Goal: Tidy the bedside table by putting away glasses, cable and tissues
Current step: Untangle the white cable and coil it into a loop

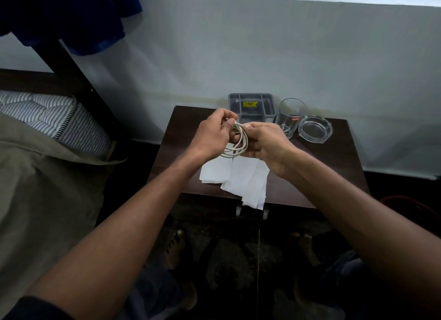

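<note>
A white cable (241, 144), wound into a small coil of loops, hangs between both hands above the dark wooden bedside table (334, 167). My left hand (211, 134) pinches the cable at the top of the coil. My right hand (267, 142) grips the coil from the right side. Several white tissues (241, 179) lie flat under the hands, one hanging over the table's front edge. A clear drinking glass (291, 116) stands upright at the back of the table. No eyeglasses are visible.
A grey compartment tray (250, 105) with a yellow label stands at the back against the wall. A glass ashtray (315, 128) sits right of the drinking glass. A bed with a striped mattress (55, 119) lies to the left. My feet show below.
</note>
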`<state>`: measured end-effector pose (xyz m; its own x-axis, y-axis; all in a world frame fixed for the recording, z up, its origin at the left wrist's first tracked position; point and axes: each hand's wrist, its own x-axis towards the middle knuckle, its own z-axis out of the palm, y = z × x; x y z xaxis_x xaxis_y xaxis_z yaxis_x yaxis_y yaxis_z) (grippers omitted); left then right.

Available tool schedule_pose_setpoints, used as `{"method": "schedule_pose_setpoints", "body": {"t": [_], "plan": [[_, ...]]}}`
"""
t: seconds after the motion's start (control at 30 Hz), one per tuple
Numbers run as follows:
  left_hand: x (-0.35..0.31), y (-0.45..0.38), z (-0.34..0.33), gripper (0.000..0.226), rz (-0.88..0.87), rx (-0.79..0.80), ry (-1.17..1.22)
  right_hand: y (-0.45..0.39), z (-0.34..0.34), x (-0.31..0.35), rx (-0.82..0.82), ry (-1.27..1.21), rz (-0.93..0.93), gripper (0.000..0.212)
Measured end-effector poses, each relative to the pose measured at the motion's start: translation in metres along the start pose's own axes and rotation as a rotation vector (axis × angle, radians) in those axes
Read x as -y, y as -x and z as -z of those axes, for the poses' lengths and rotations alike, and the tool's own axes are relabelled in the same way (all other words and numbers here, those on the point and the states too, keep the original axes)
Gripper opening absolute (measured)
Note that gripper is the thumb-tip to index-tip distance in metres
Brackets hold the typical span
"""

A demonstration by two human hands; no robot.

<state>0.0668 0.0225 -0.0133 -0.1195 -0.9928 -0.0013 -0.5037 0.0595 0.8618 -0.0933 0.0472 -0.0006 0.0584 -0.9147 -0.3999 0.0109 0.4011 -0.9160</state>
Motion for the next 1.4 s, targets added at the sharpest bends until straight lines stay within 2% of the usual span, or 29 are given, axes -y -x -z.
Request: {"method": "schedule_pose_setpoints", "body": {"t": [0.1,0.17,0.27,0.33,0.4,0.47,0.6,0.7,0.8,0.87,0.93,1.0,1.13,1.4], "plan": [[0.003,0.002,0.001,0.026,-0.057,0.116,-0.202,0.001,-0.001,-0.002,-0.015,0.024,-0.043,0.02],[0.003,0.004,0.004,0.038,-0.07,0.163,-0.252,0.001,0.0,-0.004,-0.049,0.057,-0.052,0.019],[0.003,0.002,0.008,0.05,-0.042,0.145,-0.298,-0.002,0.0,-0.008,-0.112,0.054,-0.042,0.021],[0.007,-0.002,0.01,0.053,0.065,0.089,-0.31,-0.008,-0.002,-0.011,-0.143,0.031,-0.021,0.023],[0.015,-0.006,0.011,0.046,0.188,0.078,-0.205,-0.014,-0.005,-0.016,-0.164,0.011,0.002,0.024],[0.02,-0.009,0.011,0.027,0.261,0.085,-0.065,-0.022,-0.01,-0.021,-0.168,0.014,0.006,0.024],[0.041,-0.024,0.018,0.012,0.265,-0.03,-0.103,-0.039,-0.028,-0.022,-0.178,0.096,0.022,0.027],[0.062,-0.038,0.024,0.013,0.338,-0.137,-0.037,-0.054,-0.039,-0.024,-0.219,0.203,0.079,0.03],[0.076,-0.053,0.024,0.02,0.459,-0.246,0.147,-0.065,-0.048,-0.026,-0.21,0.234,0.077,0.032],[0.08,-0.065,0.021,0.017,0.482,-0.29,0.233,-0.069,-0.053,-0.025,-0.188,0.229,0.054,0.038],[0.081,-0.076,0.016,0.013,0.476,-0.317,0.235,-0.074,-0.057,-0.028,-0.177,0.226,0.042,0.04],[0.083,-0.083,0.008,0.015,0.488,-0.321,0.221,-0.077,-0.06,-0.03,-0.163,0.248,0.059,0.033],[0.083,-0.086,-0.006,0.018,0.495,-0.304,-0.005,-0.091,-0.062,-0.032,-0.16,0.269,0.057,0.03],[0.072,-0.083,-0.006,0.033,0.447,-0.297,-0.134,-0.095,-0.065,-0.035,-0.107,0.299,0.132,0.043]]}}
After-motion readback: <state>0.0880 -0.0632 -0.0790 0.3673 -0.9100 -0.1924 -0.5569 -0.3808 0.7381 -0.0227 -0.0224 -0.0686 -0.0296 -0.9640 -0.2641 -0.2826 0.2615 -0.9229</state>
